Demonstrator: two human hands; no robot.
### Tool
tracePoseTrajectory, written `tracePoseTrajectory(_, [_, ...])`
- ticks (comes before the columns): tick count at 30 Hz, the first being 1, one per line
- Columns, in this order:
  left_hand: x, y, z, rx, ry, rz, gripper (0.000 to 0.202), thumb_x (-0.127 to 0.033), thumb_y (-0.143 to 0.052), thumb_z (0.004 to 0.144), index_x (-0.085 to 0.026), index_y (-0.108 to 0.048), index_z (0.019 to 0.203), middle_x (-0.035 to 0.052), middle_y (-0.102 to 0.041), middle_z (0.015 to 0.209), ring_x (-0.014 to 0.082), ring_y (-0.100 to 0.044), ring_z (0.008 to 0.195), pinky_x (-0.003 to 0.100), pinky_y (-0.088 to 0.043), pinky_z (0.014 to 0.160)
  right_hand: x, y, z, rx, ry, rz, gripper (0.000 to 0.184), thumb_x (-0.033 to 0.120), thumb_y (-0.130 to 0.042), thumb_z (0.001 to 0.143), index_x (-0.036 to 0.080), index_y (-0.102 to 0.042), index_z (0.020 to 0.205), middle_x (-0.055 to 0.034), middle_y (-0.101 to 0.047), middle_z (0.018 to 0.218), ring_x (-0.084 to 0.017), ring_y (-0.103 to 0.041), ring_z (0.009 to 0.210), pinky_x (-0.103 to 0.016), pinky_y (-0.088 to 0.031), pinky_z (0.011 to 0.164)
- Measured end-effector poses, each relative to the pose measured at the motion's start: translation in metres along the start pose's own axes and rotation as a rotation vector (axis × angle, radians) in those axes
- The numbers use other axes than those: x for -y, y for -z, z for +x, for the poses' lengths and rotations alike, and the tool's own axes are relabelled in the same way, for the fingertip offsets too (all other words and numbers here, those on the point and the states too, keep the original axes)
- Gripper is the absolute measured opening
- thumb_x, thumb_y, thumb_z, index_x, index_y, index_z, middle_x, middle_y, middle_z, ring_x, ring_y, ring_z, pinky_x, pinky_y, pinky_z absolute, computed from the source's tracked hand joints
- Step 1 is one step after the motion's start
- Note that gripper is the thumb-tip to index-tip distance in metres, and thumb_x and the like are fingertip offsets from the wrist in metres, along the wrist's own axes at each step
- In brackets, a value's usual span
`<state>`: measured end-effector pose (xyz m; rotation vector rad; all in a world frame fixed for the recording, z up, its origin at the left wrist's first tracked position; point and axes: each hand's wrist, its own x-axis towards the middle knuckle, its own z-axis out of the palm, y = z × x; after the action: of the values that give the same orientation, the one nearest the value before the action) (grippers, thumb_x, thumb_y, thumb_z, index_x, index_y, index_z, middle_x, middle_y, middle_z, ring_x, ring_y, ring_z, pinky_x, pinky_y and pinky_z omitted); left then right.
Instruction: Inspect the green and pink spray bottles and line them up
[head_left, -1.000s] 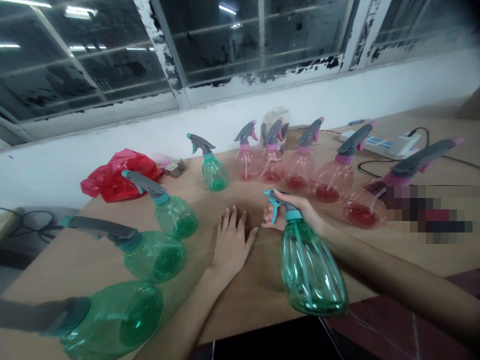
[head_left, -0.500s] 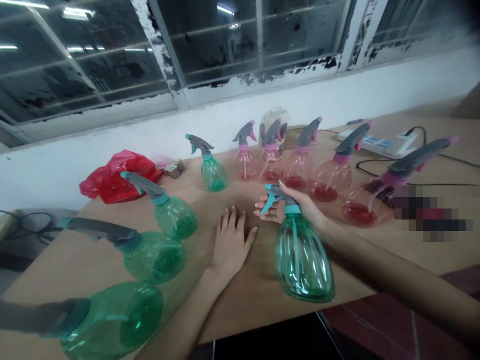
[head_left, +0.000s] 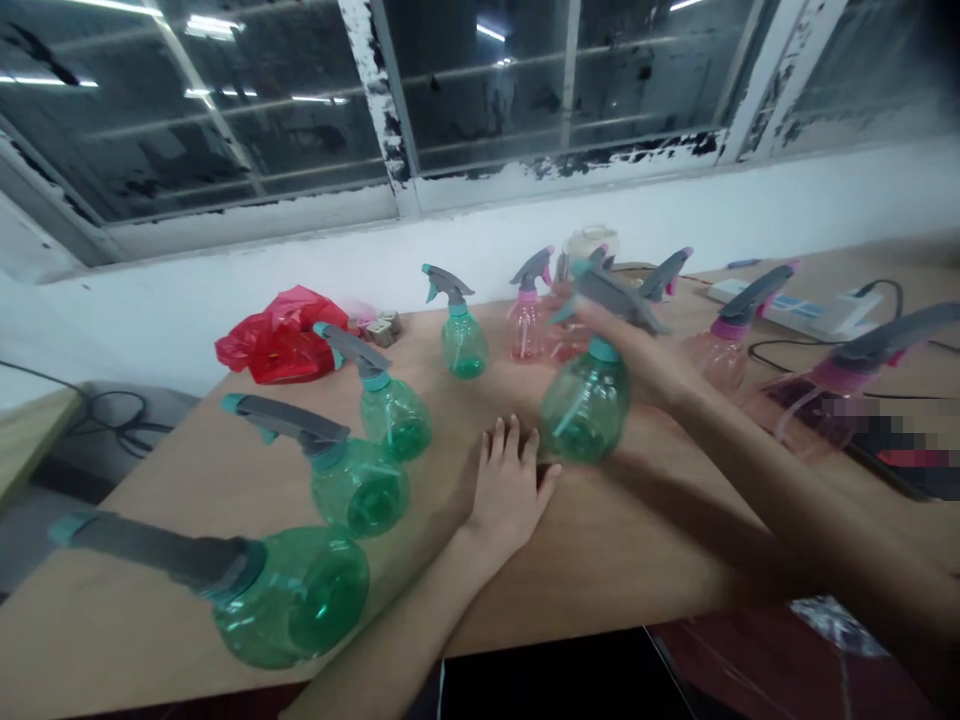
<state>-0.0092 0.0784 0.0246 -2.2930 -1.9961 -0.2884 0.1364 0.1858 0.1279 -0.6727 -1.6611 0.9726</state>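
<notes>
My left hand [head_left: 510,490] lies flat on the table, palm down and fingers spread, holding nothing. Just beyond its fingertips, a green spray bottle [head_left: 586,405] with a grey and teal trigger head is in my right hand [head_left: 611,318]. That hand grips it behind the trigger head and is smeared by motion. On the left, several green spray bottles stand in a curved row, among them a near one [head_left: 300,600], a middle one [head_left: 360,485] and the farthest one [head_left: 464,345]. Several pink spray bottles stand behind and right of my right hand, one being fully visible [head_left: 527,328].
A red plastic bag [head_left: 281,335] and small grey blocks [head_left: 382,328] lie at the back left by the wall. A white power strip [head_left: 795,308] with black cable sits back right. A dark flat object [head_left: 892,460], partly blurred out, lies right. The table's front edge is near my forearms.
The right hand has lifted the green spray bottle and carried it away from me, toward the pink bottles. My left hand stays flat on the table. The whole view has shifted.
</notes>
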Motion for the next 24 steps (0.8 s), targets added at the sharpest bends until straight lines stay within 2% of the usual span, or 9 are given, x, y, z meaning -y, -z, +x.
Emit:
tracePoseTrajectory(2, [-0.002, 0.0, -0.002, 0.0, -0.008, -0.017, 0.05, -0.043, -0.041, 0.093, -0.009, -0.053, 0.128, 0.019, -0.049, 0.139, 0.0347, -0.037, 0.134, 0.052, -0.029, 0.11, 0.004, -0.026, 0.016, 0.109, 0.063, 0.02, 0.044, 0.051, -0.067, 0.075, 0.028, -0.064, 0.112, -0.0031, -0.069, 0.112, -0.025, -0.061, 0.11, -0.047, -0.048, 0.098])
tracePoseTrajectory(5, [-0.003, -0.001, -0.004, -0.002, -0.012, -0.032, 0.052, -0.044, -0.039, 0.094, -0.01, -0.051, 0.131, 0.0184, -0.051, 0.137, 0.0344, -0.04, 0.132, 0.052, -0.03, 0.109, -0.008, -0.073, 0.041, 0.265, 0.114, 0.122, 0.043, 0.048, -0.069, 0.075, 0.023, -0.065, 0.11, -0.0051, -0.068, 0.113, -0.026, -0.061, 0.109, -0.045, -0.048, 0.098])
tracePoseTrajectory(8, [-0.003, -0.005, -0.007, -0.017, -0.001, -0.031, 0.053, -0.044, -0.037, 0.094, -0.009, -0.049, 0.133, 0.0204, -0.042, 0.144, 0.0351, -0.035, 0.135, 0.053, -0.029, 0.11, -0.033, -0.115, 0.061, 0.287, 0.105, 0.193, 0.043, 0.049, -0.069, 0.073, 0.022, -0.066, 0.106, -0.0048, -0.069, 0.109, -0.025, -0.063, 0.105, -0.044, -0.047, 0.099])
tracePoseTrajectory(11, [-0.002, -0.009, -0.008, -0.025, 0.012, -0.038, 0.054, -0.045, -0.036, 0.095, -0.009, -0.049, 0.134, 0.0207, -0.04, 0.146, 0.0351, -0.031, 0.137, 0.052, -0.028, 0.11, -0.053, -0.144, 0.075, 0.311, 0.082, 0.238, 0.043, 0.048, -0.071, 0.071, 0.022, -0.066, 0.105, -0.0052, -0.068, 0.11, -0.024, -0.063, 0.105, -0.044, -0.047, 0.099])
tracePoseTrajectory(14, [-0.002, -0.011, -0.009, -0.026, 0.016, -0.05, 0.055, -0.046, -0.036, 0.094, -0.009, -0.048, 0.134, 0.0202, -0.039, 0.146, 0.0348, -0.031, 0.138, 0.052, -0.027, 0.111, -0.061, -0.163, 0.083, 0.305, 0.037, 0.292, 0.046, 0.049, -0.072, 0.069, 0.021, -0.066, 0.105, -0.0071, -0.068, 0.111, -0.026, -0.061, 0.108, -0.047, -0.046, 0.1])
tracePoseTrajectory(17, [-0.002, -0.012, -0.008, -0.022, 0.019, -0.067, 0.055, -0.047, -0.036, 0.094, -0.01, -0.05, 0.133, 0.0192, -0.039, 0.147, 0.0346, -0.029, 0.138, 0.051, -0.027, 0.112, -0.058, -0.173, 0.085, 0.318, 0.037, 0.323, 0.047, 0.05, -0.071, 0.07, 0.022, -0.065, 0.108, -0.0072, -0.068, 0.109, -0.027, -0.061, 0.108, -0.049, -0.046, 0.1])
tracePoseTrajectory(24, [-0.002, -0.01, -0.008, -0.02, 0.005, -0.064, 0.053, -0.046, -0.036, 0.094, -0.01, -0.053, 0.128, 0.019, -0.043, 0.144, 0.0352, -0.031, 0.137, 0.053, -0.027, 0.111, -0.045, -0.173, 0.082, 0.343, 0.065, 0.228, 0.049, 0.05, -0.07, 0.072, 0.023, -0.06, 0.111, -0.0069, -0.069, 0.107, -0.026, -0.063, 0.105, -0.045, -0.048, 0.097])
